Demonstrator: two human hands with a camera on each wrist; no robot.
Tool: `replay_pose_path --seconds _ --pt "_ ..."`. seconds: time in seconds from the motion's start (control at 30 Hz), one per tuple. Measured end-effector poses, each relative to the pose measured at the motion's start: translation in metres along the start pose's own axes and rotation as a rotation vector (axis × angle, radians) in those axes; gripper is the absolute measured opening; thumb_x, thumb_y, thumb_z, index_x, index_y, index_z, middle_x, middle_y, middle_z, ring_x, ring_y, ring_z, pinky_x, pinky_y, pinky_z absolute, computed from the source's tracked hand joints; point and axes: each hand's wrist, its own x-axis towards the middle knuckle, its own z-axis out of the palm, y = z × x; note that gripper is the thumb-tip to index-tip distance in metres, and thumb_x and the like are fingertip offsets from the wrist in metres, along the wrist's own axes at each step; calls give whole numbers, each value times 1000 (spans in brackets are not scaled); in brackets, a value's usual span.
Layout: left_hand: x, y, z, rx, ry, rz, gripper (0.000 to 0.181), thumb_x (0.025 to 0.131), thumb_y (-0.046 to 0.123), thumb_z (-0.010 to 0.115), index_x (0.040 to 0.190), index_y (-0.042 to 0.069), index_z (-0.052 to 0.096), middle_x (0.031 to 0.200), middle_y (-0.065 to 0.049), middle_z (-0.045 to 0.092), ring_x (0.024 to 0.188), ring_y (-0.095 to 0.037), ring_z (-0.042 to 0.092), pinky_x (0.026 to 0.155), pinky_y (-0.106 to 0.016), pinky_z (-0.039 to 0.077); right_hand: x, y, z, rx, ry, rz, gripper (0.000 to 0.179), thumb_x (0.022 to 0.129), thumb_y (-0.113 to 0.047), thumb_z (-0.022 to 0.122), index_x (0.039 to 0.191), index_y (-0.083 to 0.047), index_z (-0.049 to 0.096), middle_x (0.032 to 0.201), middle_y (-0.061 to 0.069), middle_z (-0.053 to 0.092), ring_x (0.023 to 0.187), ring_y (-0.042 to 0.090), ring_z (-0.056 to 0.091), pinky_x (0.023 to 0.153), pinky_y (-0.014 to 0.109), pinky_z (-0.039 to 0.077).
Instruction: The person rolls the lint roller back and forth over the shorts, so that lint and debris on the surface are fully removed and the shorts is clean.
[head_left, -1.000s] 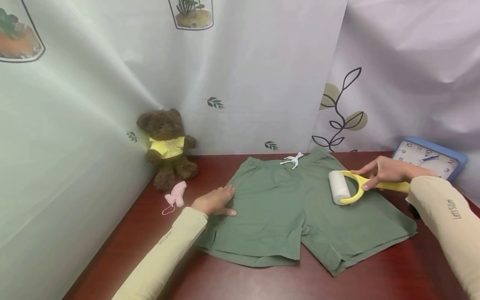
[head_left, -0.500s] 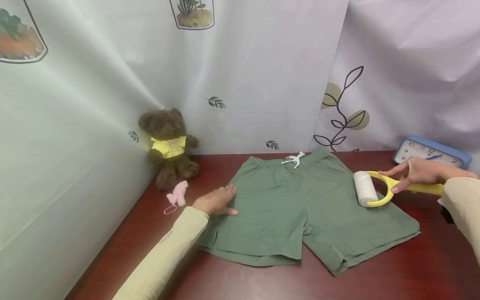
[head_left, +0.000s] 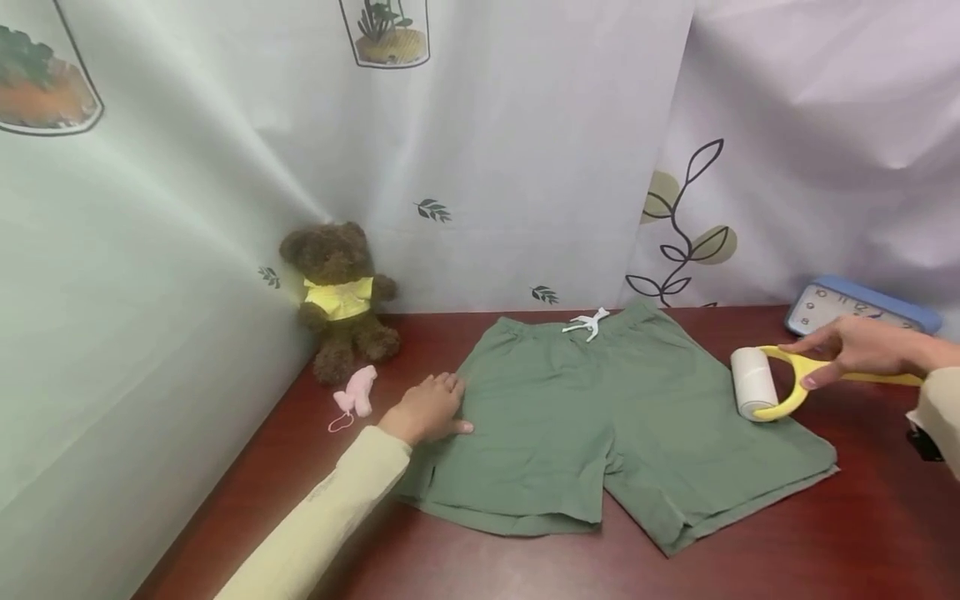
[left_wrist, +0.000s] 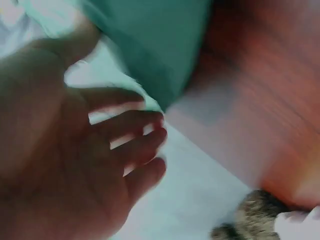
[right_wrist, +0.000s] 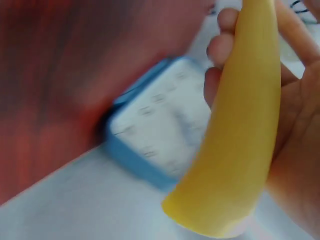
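Green drawstring shorts [head_left: 540, 425] lie spread out on the dark red table, waistband toward the back wall. My left hand [head_left: 429, 408] rests on their left edge, its fingers [left_wrist: 135, 145] relaxed and fairly straight in the left wrist view. With my right hand [head_left: 862, 346] I grip a lint roller [head_left: 755, 385] by its yellow handle. The white roll sits at the outer edge of the right leg; whether it presses on the cloth cannot be told for sure. In the right wrist view the handle [right_wrist: 240, 125] covers part of my fingers.
A brown teddy bear [head_left: 337, 292] in a yellow shirt sits in the back left corner. Before it lies a small pink item [head_left: 356, 392] with a string loop. A blue-framed clock [head_left: 847, 304] leans by the wall, behind my right hand. Patterned sheeting [head_left: 525, 167] closes the back and left.
My right hand has moved the lint roller rightward, from the middle of the right leg to its outer edge. My left hand stays at the left edge of the shorts.
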Motion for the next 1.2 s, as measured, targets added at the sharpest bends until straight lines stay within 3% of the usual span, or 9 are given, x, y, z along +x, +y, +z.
replay_pose_path --seconds 0.07,0.13,0.23,0.37,0.5,0.67,0.9,1.2 --pt "-9 4 1 53 55 13 75 93 44 68 147 -4 46 152 -22 49 146 -36 43 122 -51 33 0 -13 -6 -27 31 -17 71 75 -38 85 129 4 65 119 28 70 105 40 68 73 35 59" --pt "-18 7 1 46 72 41 73 93 42 70 145 -4 48 150 -21 52 144 -36 45 122 -51 34 1 -26 -14 -38 74 -28 70 74 -42 86 129 -3 68 115 19 73 97 24 69 69 28 54" --pt "-30 9 2 -26 26 61 72 93 41 70 146 -3 48 152 -20 50 144 -36 46 120 -51 37 1 -49 -27 -44 161 -69 64 73 -43 87 128 -13 71 117 12 74 94 5 64 69 24 51" --pt "-42 7 2 -113 -68 29 76 92 40 72 150 -2 43 158 -19 41 146 -40 42 119 -52 38 12 -90 -33 -45 234 -161 63 75 -45 86 130 -20 70 123 9 74 92 1 60 73 25 50" --pt "-46 7 3 -154 -123 12 82 90 40 73 151 -4 39 162 -21 34 149 -41 36 122 -51 35 35 -136 -16 36 218 -229 63 77 -44 85 132 -17 68 103 3 77 77 8 57 67 24 46" --pt "-47 10 8 -135 -106 28 82 89 35 76 148 -10 40 160 -27 34 151 -37 33 122 -49 34 68 -181 15 159 159 -294 63 78 -42 85 132 -15 68 79 -3 67 67 10 51 59 23 43" --pt "-47 12 10 -139 -95 17 81 88 33 76 147 -11 42 159 -28 35 152 -37 33 123 -49 33 103 -232 51 287 81 -338 61 80 -36 84 134 -13 66 78 0 67 67 11 50 60 25 43" --pt "-48 11 9 -157 -108 12 80 90 33 74 148 -11 39 160 -28 31 152 -39 30 122 -52 33 125 -284 82 312 19 -389 59 82 -37 83 134 -15 66 71 -3 66 59 7 47 55 22 42"
